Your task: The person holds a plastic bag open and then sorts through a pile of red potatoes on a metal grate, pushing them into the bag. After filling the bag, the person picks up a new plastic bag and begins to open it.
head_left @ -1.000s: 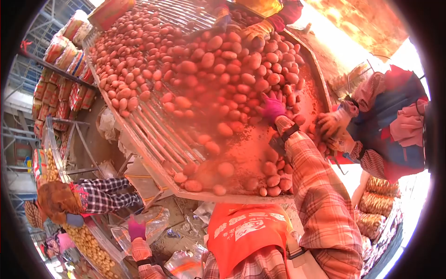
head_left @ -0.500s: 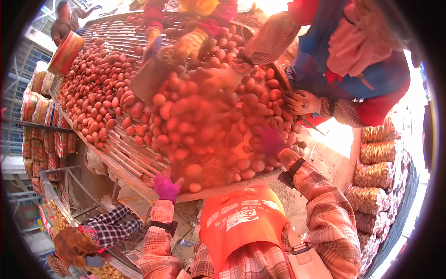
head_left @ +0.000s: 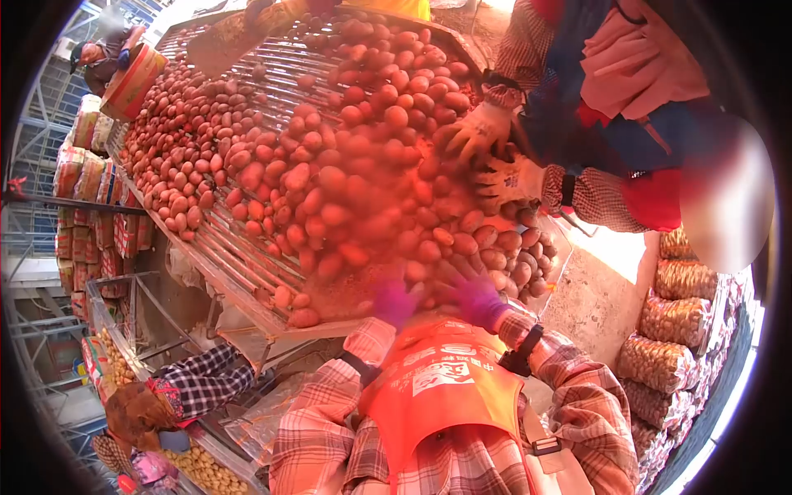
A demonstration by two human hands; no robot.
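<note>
Reddish round produce (head_left: 330, 198) lies heaped on a slatted sorting table (head_left: 239, 264). My right hand (head_left: 477, 295), in a purple glove, rests with its fingers spread against the near edge of the heap. Close beside it on the left, my left hand (head_left: 398, 299), in a matching glove, is at the table's near edge; its fingers are smeared by haze and motion. Two light-gloved hands (head_left: 495, 157) of a co-worker reach over the heap from the right.
Filled net sacks (head_left: 672, 318) are stacked at the right, and more sacks (head_left: 82, 169) stand at the left. Another person holds a box (head_left: 134, 82) at the upper left. A person in checked clothing (head_left: 202, 384) is at the lower left, beside a metal frame (head_left: 136, 318).
My left hand has moved right, next to my right hand. The co-worker's hands at the right are now together. The co-worker's scoop-like plate at the top has moved up and left.
</note>
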